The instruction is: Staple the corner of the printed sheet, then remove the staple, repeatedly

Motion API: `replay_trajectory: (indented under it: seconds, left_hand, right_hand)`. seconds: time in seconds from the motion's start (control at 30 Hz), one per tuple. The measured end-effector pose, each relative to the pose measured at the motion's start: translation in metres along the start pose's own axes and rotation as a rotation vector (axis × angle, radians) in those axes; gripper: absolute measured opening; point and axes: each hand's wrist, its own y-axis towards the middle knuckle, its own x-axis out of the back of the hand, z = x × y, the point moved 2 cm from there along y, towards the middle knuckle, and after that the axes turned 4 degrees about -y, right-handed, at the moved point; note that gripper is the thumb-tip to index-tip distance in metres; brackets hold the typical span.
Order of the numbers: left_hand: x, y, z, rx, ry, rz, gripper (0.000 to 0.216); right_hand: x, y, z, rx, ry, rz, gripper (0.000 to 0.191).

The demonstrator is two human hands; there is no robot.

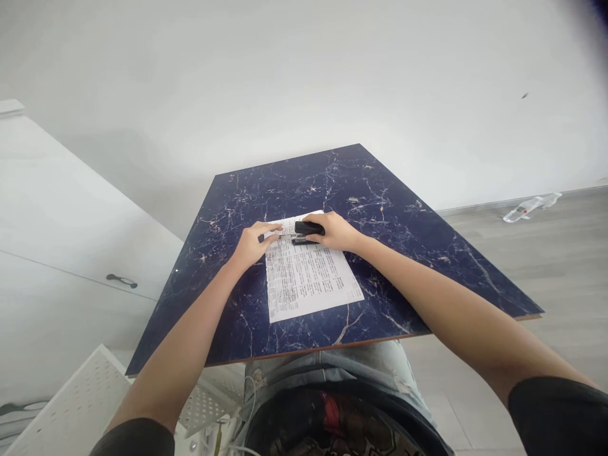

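A black stapler [308,228] is in my right hand [338,232], whose fingers and thumb wrap around its body. A thin silver metal strip [285,237] sticks out from the stapler toward the left. My left hand [253,244] has its thumb and fingertips at the end of that strip, as if pinching it; the exact contact is too small to make out. Under both hands lies a white printed sheet of paper [311,278], flat on the table and slightly turned. The stapler and the fingertips cover part of its upper edge.
The dark blue marble-patterned table [285,190] has its far edge near a white wall [304,82]. A white cabinet [71,215] with a dark handle stands to the left. A clear plastic bottle [528,208] lies on the floor at right. A white perforated rack [71,408] is at lower left.
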Motion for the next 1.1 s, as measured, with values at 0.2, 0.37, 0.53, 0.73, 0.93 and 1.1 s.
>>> replay_trajectory:
  seconds: [0.2, 0.37, 0.53, 0.73, 0.93, 1.1]
  left_hand:
    - [0.012, -0.005, -0.004, 0.067, -0.309, 0.038, 0.031]
    - [-0.005, -0.003, -0.017, -0.046, -0.301, -0.071, 0.054]
    - [-0.018, -0.002, -0.032, -0.102, -0.268, -0.125, 0.055]
    - [-0.011, 0.001, -0.034, -0.061, -0.22, -0.225, 0.055]
    - [-0.003, -0.011, -0.015, 0.539, 0.511, -0.12, 0.06]
    - [-0.005, -0.014, -0.013, 0.652, 0.593, 0.044, 0.067]
  right_hand:
    - [0.011, -0.005, 0.006, 0.074, 0.174, -0.031, 0.038]
    - [0.014, -0.006, 0.024, 0.138, 0.267, -0.056, 0.04]
    - [0.013, -0.006, 0.047, 0.169, 0.316, -0.067, 0.04]
    - [0.029, -0.006, 0.052, 0.142, 0.288, -0.072, 0.04]
    - [0.064, -0.037, 0.036, 0.06, 0.145, 0.006, 0.032]
    - [0.086, -0.105, 0.014, -0.146, -0.049, -0.027, 0.037]
